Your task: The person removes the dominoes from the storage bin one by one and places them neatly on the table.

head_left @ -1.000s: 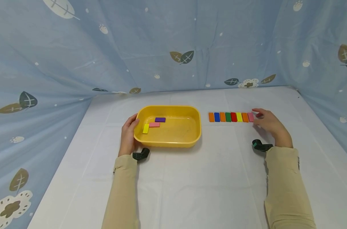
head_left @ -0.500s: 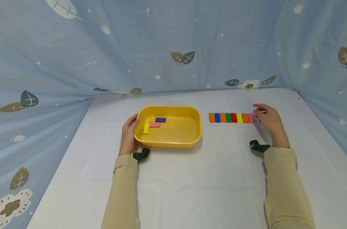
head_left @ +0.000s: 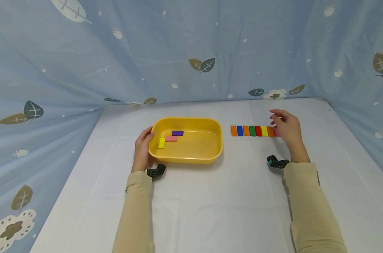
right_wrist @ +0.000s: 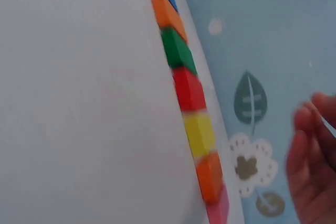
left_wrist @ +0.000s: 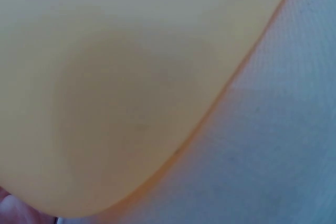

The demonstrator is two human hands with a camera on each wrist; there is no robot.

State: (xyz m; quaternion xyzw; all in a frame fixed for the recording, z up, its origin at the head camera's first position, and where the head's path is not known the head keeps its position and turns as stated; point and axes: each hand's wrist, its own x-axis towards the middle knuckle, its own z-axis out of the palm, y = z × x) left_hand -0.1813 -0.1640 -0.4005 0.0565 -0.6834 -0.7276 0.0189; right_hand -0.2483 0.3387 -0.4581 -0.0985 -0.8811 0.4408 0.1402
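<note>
My left hand (head_left: 142, 149) grips the left end of a yellow plastic tub (head_left: 185, 160), thumb over the rim. Inside the tub lie a purple block (head_left: 177, 133), a pink block (head_left: 171, 138) and a yellow block (head_left: 161, 143). In the left wrist view the tub wall (left_wrist: 131, 103) fills most of the picture. My right hand (head_left: 288, 128) hovers over the right end of a row of coloured blocks, fingers loosely bent and holding nothing. It partly covers the pink end block (head_left: 276, 131). Beside that stand an orange block (right_wrist: 210, 178), a yellow block (right_wrist: 199, 134) and a red block (right_wrist: 189, 88).
The row continues left with a green block (head_left: 252, 131), an orange block (head_left: 246, 131), a blue block (head_left: 240, 131) and another orange block (head_left: 234, 131). A white cloth (head_left: 210, 203) covers the table. Behind it hangs a blue patterned curtain (head_left: 166, 45).
My right hand has lifted off the pink end block and moved left and away from me, over the row's end. The left hand and the tub stay in place.
</note>
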